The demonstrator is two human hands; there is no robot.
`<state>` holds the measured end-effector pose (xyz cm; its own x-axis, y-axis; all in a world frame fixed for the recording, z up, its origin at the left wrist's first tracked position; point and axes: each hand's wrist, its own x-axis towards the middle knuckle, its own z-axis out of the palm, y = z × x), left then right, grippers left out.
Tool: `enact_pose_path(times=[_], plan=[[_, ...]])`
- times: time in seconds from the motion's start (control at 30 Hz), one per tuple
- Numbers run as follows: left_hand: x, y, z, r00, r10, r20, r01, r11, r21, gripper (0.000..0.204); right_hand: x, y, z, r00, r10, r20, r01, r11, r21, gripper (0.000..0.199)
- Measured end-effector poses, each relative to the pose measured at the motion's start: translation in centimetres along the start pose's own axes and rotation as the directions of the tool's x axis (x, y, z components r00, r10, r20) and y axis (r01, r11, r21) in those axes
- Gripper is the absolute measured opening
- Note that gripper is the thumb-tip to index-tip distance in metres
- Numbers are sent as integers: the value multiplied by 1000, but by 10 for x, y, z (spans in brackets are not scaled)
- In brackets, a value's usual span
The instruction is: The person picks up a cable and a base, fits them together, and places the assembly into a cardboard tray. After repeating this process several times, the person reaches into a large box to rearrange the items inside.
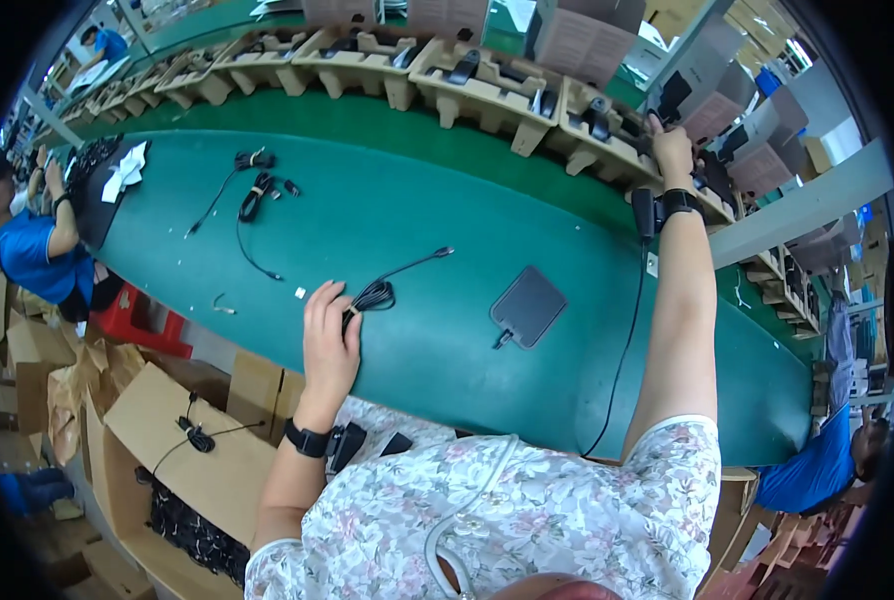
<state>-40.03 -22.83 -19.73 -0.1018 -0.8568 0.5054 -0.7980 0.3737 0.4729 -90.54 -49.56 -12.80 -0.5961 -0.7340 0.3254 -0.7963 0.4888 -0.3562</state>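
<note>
- Left hand [329,345] lies flat on the green counter [437,360], fingers spread and open, tips touching the coiled black cable [375,295]. No closed grip on it.
- The cable sits mid-counter just right of that hand; one loose tail runs up-right to a small plug [445,251].
- Handling, as a judgement: light, limp, and the coil holds its shape only by its tie. Take it at the bundled middle, not by the tail, or it unwinds and drags.
- Right hand [672,150] reaches far up to the tray [607,140] in the cardboard row; fingers curl over a black part there, but I cannot tell whether the grip is closed on it.
- A thin black cord [627,340] hangs from the right wrist unit down to the counter edge. Snag risk near the pad.
- Flat dark square pad [529,306] lies right of the cable, apart from it. It looks stiff and thin; lift it by an edge.
- More cables [255,195] lie loose farther left on the counter.
- Packages: a row of tan moulded cardboard trays along the far edge, each with black parts in it.
- Grey-white upright cartons [757,130] stand at upper right.
- Open brown box [182,460] at lower left, with a cable lying on its flap.
- White papers [125,172] lie at the counter's far left. Any print is too small to tell.
</note>
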Motion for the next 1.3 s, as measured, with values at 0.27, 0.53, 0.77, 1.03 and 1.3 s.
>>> enact_pose_path(times=[0.27, 0.53, 0.77, 1.03, 1.3], plan=[[3, 2, 3, 1000, -23, 15, 22, 1000, 18, 24, 4, -19, -10, 952, -236, 195, 258, 962, -91, 72], [5, 2, 4, 1000, -19, 20, 18, 999, 28, 24, 49, 14, 6, 950, -184, 251, 107, 950, 293, 60], [2, -2, 2, 1000, -12, 28, 11, 999, 50, 25, 52, 49, 11, 979, -69, 194, -6, 934, 358, 47], [3, -7, 2, 1000, -10, -30, 11, 1000, 19, 22, -31, 8, -20, 919, -353, -176, 334, 933, -132, 34], [40, 33, 10, 988, 156, 18, -144, 944, -298, 23, -285, -135, -89, 47, -988, -147, 845, -40, 533, 38]])
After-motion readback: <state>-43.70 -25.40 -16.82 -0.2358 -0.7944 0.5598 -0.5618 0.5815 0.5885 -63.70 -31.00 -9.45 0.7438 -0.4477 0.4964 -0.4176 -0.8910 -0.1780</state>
